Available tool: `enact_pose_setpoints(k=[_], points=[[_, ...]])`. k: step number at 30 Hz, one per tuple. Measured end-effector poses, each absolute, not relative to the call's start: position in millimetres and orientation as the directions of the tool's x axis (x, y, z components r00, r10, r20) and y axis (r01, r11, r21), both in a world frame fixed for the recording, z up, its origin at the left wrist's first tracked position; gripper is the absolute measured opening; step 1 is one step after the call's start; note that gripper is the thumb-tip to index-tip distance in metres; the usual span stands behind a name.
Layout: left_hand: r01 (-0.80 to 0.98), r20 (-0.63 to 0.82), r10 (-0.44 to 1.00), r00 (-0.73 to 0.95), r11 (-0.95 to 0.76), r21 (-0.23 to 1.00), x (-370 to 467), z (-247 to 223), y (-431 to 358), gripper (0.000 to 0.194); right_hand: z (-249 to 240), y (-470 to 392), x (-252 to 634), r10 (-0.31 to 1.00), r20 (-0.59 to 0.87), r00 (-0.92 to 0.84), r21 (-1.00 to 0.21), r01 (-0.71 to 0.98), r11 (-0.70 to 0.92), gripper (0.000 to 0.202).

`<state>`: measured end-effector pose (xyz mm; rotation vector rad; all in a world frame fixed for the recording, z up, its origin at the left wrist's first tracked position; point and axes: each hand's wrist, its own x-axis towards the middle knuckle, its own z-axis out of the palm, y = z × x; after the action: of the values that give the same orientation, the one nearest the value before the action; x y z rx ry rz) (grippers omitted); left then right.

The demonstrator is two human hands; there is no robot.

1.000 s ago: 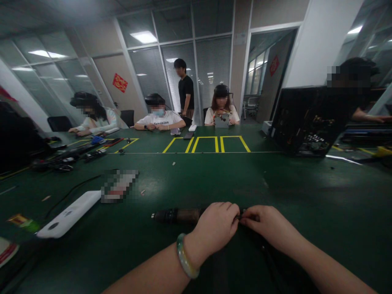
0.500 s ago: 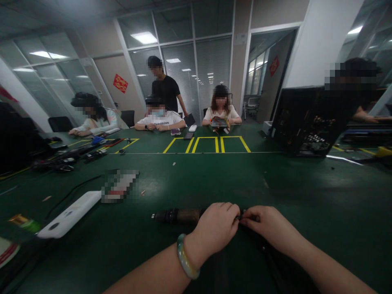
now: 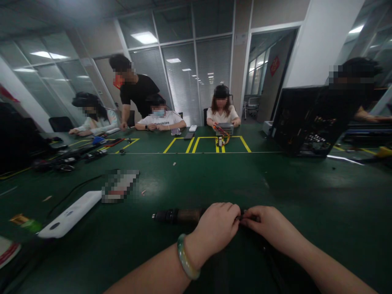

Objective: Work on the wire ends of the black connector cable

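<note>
A dark, slim tool that looks like an electric screwdriver [image 3: 187, 216] lies crosswise on the green table, its silver tip pointing left. My left hand [image 3: 218, 225] is closed around its right-hand end and covers that part. Close against it, my right hand [image 3: 266, 222] pinches a small dark piece at the tool's end; the fingers hide most of it, and I cannot tell whether it is the cable's plug. A black cable [image 3: 265, 250] runs down toward me below my right hand. A green and yellow bangle [image 3: 187, 258] circles my left wrist.
To the left are a white power strip [image 3: 72, 214], a blurred-out flat item [image 3: 121, 185] and a green and gold object [image 3: 26, 223]. Tangled cables [image 3: 67, 157] lie farther back. A black computer case [image 3: 301, 122] stands at the right. Several people sit across the table.
My hands and the tool have hardly moved. Across the table, the standing person has shifted left and leans over, and a seated person has tilted a grey box with coloured wires.
</note>
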<state>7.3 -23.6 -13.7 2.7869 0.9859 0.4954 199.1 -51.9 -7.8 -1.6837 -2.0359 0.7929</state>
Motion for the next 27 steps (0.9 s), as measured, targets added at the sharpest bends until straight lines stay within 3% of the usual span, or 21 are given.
enact_pose_setpoints(k=[27], points=[[0.606,0.231,0.642,0.731,-0.766,0.214,7.6,-9.7,-25.4,0.008,-6.9,-53.5,199.8,0.972,-0.090,-0.217,-0.640,0.761,0.111,0.021]])
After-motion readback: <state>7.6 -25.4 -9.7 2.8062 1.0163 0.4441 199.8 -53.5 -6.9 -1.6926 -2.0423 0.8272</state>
